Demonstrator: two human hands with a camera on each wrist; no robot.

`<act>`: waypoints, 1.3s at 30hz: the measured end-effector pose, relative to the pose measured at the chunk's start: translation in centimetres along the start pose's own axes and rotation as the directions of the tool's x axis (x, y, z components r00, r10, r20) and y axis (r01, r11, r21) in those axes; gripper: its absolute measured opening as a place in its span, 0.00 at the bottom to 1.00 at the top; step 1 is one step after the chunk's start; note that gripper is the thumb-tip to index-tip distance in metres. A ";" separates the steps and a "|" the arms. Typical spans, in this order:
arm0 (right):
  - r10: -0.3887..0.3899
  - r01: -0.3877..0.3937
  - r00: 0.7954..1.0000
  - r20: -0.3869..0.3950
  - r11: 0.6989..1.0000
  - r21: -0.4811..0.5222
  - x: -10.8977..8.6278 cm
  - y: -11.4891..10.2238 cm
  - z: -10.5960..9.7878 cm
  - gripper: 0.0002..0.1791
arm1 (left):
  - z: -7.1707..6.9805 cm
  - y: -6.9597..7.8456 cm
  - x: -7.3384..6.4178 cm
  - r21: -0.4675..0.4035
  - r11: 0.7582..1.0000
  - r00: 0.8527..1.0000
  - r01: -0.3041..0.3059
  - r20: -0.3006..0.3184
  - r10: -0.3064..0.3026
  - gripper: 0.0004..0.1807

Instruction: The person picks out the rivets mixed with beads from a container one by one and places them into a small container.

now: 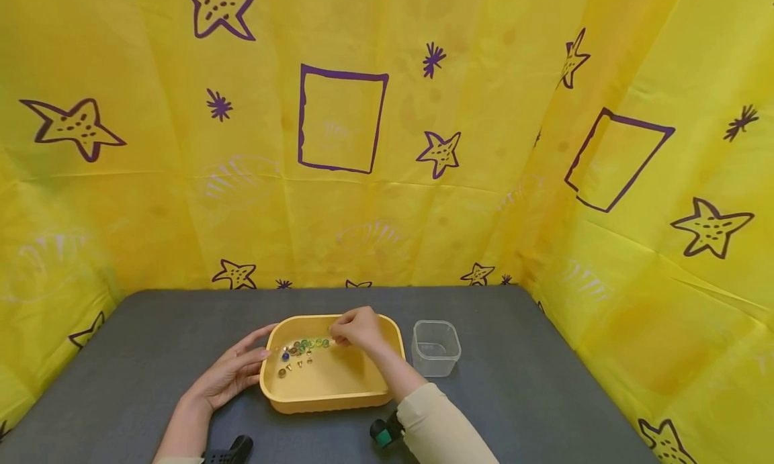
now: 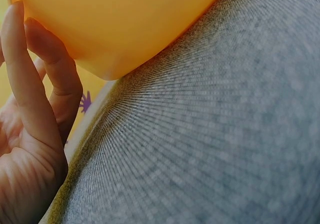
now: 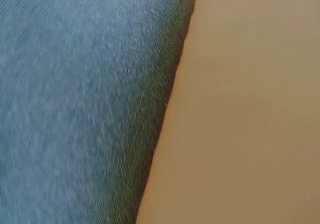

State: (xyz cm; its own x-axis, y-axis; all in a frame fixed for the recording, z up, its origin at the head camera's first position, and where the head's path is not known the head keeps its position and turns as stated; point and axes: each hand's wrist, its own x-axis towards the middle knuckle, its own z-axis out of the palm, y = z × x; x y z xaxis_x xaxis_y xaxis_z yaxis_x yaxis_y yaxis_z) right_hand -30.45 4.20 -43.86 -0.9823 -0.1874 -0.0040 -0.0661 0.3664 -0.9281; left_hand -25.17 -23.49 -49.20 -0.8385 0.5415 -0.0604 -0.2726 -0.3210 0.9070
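A yellow plastic tray (image 1: 329, 405) sits on the grey table in the head view. My left hand (image 1: 226, 377) rests at its left end, with loosely bent fingers (image 2: 25, 79) touching the outer wall and rim. Over the tray's far right part is my right hand (image 1: 361, 328), fingertips drawn together and pointing down; anything between them is too small to make out. Left of those fingertips runs a row of green glass marbles (image 1: 311, 344). A blue marble (image 1: 286, 356), a brown marble (image 1: 281, 373) and several small brass-coloured pieces (image 1: 299, 364) lie nearby in the tray.
A clear square plastic container (image 1: 435, 350) stands just right of the tray. Yellow patterned cloth (image 1: 345, 215) hangs behind the grey table (image 1: 193, 309) and along its sides. The right wrist view shows mostly table surface and the tray's plain wall (image 3: 240, 114).
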 end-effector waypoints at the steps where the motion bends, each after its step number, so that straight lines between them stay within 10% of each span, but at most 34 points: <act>1: -0.003 0.003 1.000 -0.002 1.000 0.004 0.0 -0.1 -0.2 0.02 | 0.0 0.0 0.0 0.001 1.000 1.000 -0.001 0.000 0.001 0.24; 39: 0.021 -0.020 1.000 -0.020 0.999 0.036 -0.8 0.7 -7.9 0.08 | -0.1 0.0 -0.1 -0.012 1.000 1.000 -0.004 0.013 0.004 0.25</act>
State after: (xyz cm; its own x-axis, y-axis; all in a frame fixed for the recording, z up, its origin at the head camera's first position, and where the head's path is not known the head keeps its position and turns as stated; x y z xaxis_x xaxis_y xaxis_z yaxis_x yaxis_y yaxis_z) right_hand -31.13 11.80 -41.55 -0.9868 -0.1610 -0.0159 -0.0398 0.3371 -0.9406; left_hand -25.11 -23.60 -49.22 -0.8331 0.5507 -0.0512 -0.2751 -0.3322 0.9022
